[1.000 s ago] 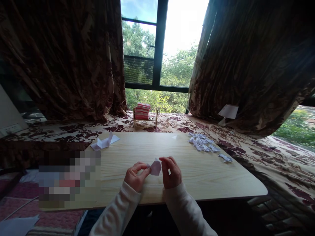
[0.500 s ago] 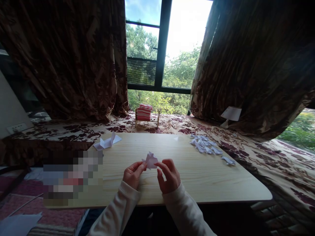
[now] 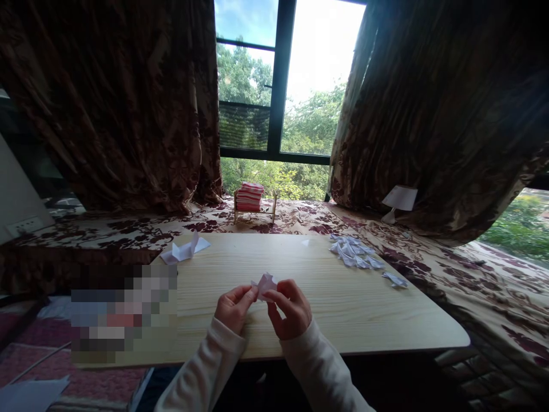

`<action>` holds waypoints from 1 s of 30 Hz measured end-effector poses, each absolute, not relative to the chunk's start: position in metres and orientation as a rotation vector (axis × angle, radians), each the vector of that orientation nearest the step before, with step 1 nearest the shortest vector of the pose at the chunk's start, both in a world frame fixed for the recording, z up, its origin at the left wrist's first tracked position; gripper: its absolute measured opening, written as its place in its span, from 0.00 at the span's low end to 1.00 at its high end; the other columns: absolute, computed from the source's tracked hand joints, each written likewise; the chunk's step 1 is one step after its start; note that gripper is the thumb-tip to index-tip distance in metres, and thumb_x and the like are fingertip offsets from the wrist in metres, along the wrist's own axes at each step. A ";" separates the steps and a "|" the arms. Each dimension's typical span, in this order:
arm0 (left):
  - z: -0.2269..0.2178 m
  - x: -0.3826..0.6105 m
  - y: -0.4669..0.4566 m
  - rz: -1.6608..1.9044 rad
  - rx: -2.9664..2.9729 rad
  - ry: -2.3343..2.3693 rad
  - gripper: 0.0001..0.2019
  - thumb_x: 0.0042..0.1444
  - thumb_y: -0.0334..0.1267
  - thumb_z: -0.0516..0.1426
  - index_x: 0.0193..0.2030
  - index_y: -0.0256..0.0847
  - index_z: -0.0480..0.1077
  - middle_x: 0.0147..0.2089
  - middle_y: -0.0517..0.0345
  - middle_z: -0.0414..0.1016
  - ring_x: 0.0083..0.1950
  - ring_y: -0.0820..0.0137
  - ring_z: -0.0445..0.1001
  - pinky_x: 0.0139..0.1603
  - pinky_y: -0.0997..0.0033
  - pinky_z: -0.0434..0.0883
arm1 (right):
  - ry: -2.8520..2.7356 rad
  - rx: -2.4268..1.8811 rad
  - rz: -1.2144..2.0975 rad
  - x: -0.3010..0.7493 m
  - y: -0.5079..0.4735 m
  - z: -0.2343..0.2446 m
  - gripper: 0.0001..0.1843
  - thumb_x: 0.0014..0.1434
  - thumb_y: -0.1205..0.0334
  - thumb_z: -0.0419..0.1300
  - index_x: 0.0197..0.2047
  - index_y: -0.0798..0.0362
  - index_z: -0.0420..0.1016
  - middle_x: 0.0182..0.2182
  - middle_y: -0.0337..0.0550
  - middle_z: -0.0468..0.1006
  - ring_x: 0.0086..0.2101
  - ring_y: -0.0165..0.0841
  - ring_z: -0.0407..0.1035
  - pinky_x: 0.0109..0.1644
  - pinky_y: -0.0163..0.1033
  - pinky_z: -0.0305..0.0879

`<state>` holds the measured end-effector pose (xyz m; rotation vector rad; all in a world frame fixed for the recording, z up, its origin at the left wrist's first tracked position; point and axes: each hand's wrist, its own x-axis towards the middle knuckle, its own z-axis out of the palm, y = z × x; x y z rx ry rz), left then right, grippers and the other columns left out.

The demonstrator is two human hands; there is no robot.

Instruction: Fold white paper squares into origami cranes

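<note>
Both hands hold one small folded piece of pale paper just above the light wooden table. My left hand pinches its left side with thumb and fingers. My right hand pinches its right side, fingers curled. White sleeves cover both forearms. A larger folded white paper piece lies at the table's far left. A heap of several small folded paper pieces lies at the far right, with one more piece near the right edge.
A small wooden rack with red-and-white striped cloth stands on the floral-covered ledge behind the table. A small white lamp sits at the right. Dark curtains frame the window. A blurred patch covers the table's left part. White paper lies on the floor, bottom left.
The two hands have drawn closer together and the folded paper between them has turned and looks smaller, more gathered. The view has shifted slightly.
</note>
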<state>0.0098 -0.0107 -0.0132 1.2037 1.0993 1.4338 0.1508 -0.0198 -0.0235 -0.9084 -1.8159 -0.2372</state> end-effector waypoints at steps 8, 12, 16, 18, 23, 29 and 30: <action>-0.011 0.009 -0.012 1.445 1.224 1.130 0.09 0.41 0.41 0.60 0.22 0.36 0.74 0.21 0.61 0.72 0.27 0.73 0.68 0.32 0.77 0.65 | -1.862 -0.961 -0.239 0.151 -0.019 -0.022 0.10 0.55 0.68 0.53 0.35 0.49 0.75 0.22 0.38 0.66 0.23 0.27 0.60 0.30 0.33 0.57; -0.013 0.009 -0.011 1.452 1.222 1.141 0.09 0.40 0.41 0.60 0.23 0.36 0.74 0.21 0.61 0.73 0.27 0.72 0.69 0.31 0.76 0.66 | -1.867 -0.970 -0.235 0.151 -0.019 -0.022 0.09 0.56 0.66 0.52 0.35 0.49 0.74 0.20 0.37 0.68 0.21 0.27 0.60 0.29 0.33 0.55; -0.013 0.010 -0.010 1.451 1.217 1.150 0.09 0.39 0.41 0.60 0.24 0.36 0.75 0.21 0.61 0.74 0.26 0.72 0.69 0.30 0.77 0.66 | -1.860 -0.941 -0.203 0.150 -0.016 -0.025 0.09 0.56 0.65 0.52 0.35 0.50 0.73 0.21 0.38 0.72 0.20 0.26 0.63 0.28 0.32 0.56; -0.012 0.010 -0.011 1.446 1.215 1.152 0.09 0.39 0.41 0.60 0.24 0.36 0.75 0.22 0.60 0.75 0.26 0.72 0.70 0.31 0.76 0.67 | -1.855 -0.920 -0.171 0.150 -0.015 -0.026 0.09 0.56 0.65 0.51 0.35 0.50 0.73 0.24 0.38 0.74 0.22 0.27 0.66 0.29 0.31 0.59; -0.011 0.011 -0.012 1.438 1.220 1.153 0.09 0.39 0.40 0.61 0.26 0.36 0.76 0.23 0.59 0.76 0.27 0.71 0.72 0.31 0.76 0.68 | -1.830 -0.916 -0.105 0.149 -0.016 -0.029 0.11 0.57 0.66 0.49 0.38 0.51 0.72 0.26 0.39 0.77 0.23 0.28 0.71 0.28 0.30 0.63; -0.014 0.012 -0.011 1.437 1.249 1.150 0.08 0.40 0.39 0.60 0.24 0.36 0.75 0.22 0.59 0.75 0.27 0.72 0.71 0.31 0.76 0.67 | -1.788 -0.988 -0.091 0.149 -0.018 -0.028 0.10 0.57 0.63 0.50 0.35 0.53 0.73 0.16 0.36 0.73 0.15 0.24 0.64 0.20 0.28 0.58; -0.015 0.012 -0.011 1.437 1.256 1.151 0.08 0.40 0.40 0.60 0.24 0.36 0.75 0.22 0.59 0.75 0.27 0.72 0.70 0.32 0.76 0.67 | -1.783 -1.000 -0.094 0.149 -0.018 -0.027 0.10 0.57 0.62 0.51 0.34 0.53 0.73 0.15 0.35 0.72 0.14 0.24 0.63 0.19 0.27 0.57</action>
